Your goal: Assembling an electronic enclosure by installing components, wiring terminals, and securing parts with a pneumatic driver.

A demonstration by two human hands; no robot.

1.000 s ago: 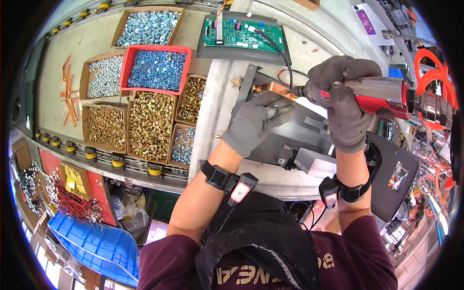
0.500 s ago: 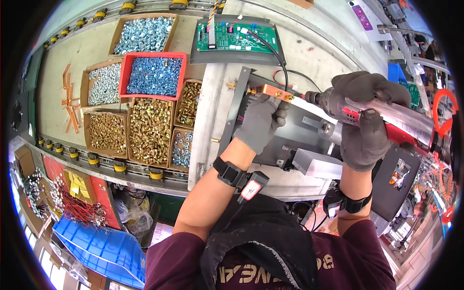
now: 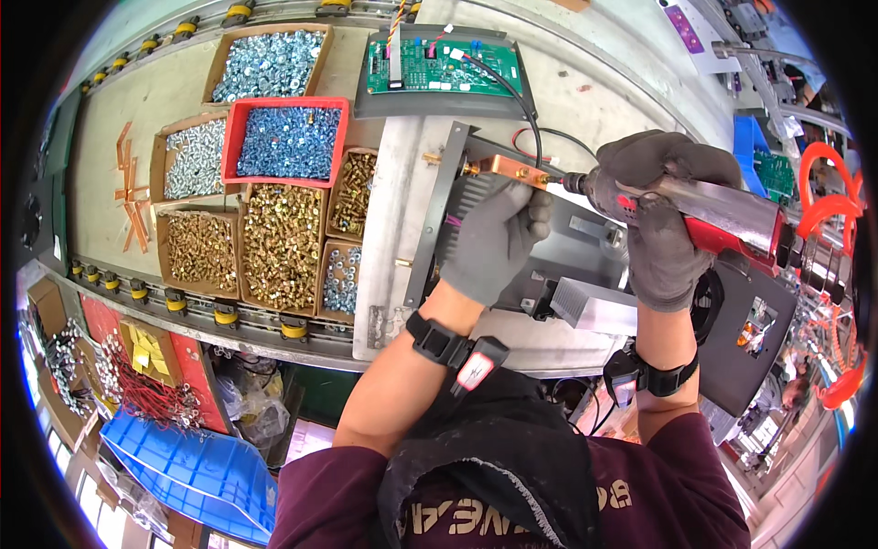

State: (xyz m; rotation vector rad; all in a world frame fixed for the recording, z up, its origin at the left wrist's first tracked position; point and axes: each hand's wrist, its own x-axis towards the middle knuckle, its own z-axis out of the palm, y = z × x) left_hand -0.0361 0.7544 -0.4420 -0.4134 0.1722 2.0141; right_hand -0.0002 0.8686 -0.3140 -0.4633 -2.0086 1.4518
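Left hand (image 3: 494, 240) half-curled, right hand (image 3: 672, 215) gripping driver (image 3: 722, 205)

Over the dark case (image 3: 430, 233), your left fingertips rest by the copper bar (image 3: 503, 166). Two bolts (image 3: 523, 174) already sit in it, your driver at the end one; tightness doesn't show.

Left hand (image 3: 497, 240): curled beside the copper bar (image 3: 506, 167)
Right hand (image 3: 668, 240): grips the power driver (image 3: 727, 209)
Red tray (image 3: 279, 182): blue screws (image 3: 285, 142)

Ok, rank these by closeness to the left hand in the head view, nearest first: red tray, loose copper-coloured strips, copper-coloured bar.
From the left hand:
1. Copper-coloured bar: right by its fingers.
2. Red tray: up and to its left.
3. Loose copper-coloured strips: much farther left.
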